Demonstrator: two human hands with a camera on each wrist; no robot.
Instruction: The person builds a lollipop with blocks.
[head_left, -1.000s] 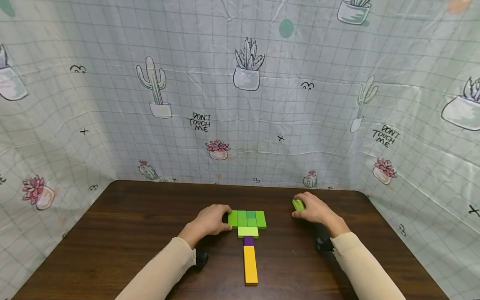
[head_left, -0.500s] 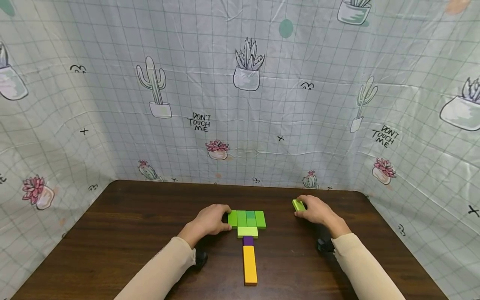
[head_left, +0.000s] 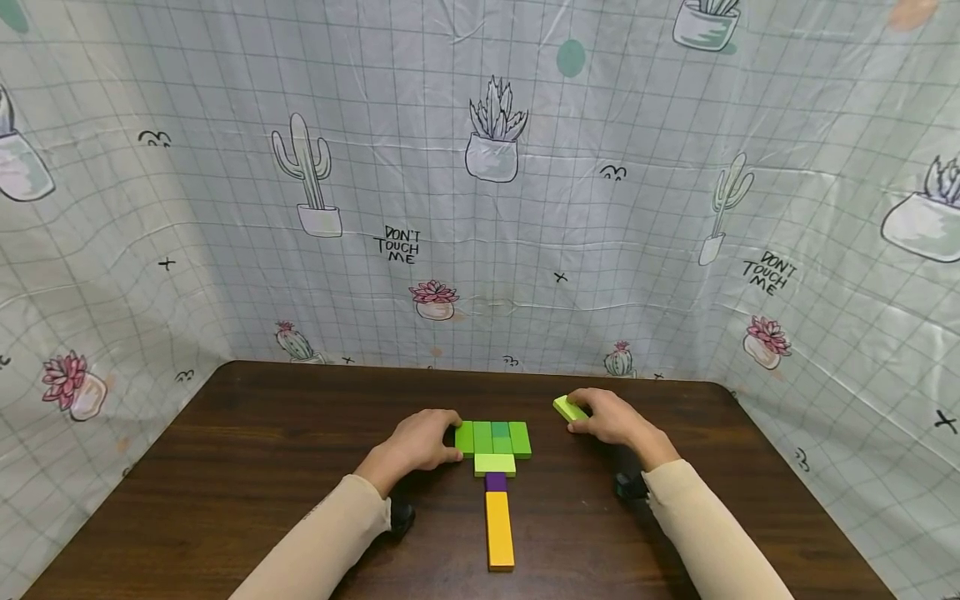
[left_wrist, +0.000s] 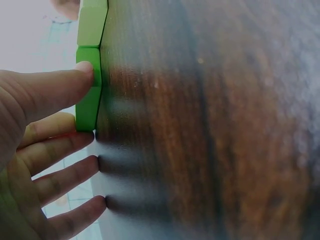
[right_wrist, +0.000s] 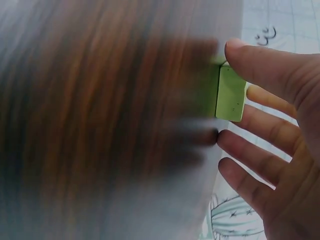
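Note:
In the head view, a row of green blocks (head_left: 483, 442) lies flat mid-table. My left hand (head_left: 422, 437) pinches the row's left end between thumb and forefinger, while its other fingertips touch the table in the left wrist view. Below the row come a lime block (head_left: 495, 465), a small purple block (head_left: 496, 482) and a long orange-yellow block (head_left: 499, 531), forming a stem. To the right, my right hand (head_left: 617, 417) pinches another lime block (head_left: 567, 407), set at a slant and apart from the row. Thumb and fingers straddle this block (right_wrist: 231, 94) on the tabletop in the right wrist view.
The dark wooden table (head_left: 285, 450) has rounded far corners. A pale gridded curtain (head_left: 375, 167) printed with cacti and succulents hangs behind it and along both sides. Black wrist straps (head_left: 628, 485) show below the sleeves.
My right hand has moved left toward the green row, bringing the lime block along and turning it somewhat. The left hand and the laid-out blocks stay in place.

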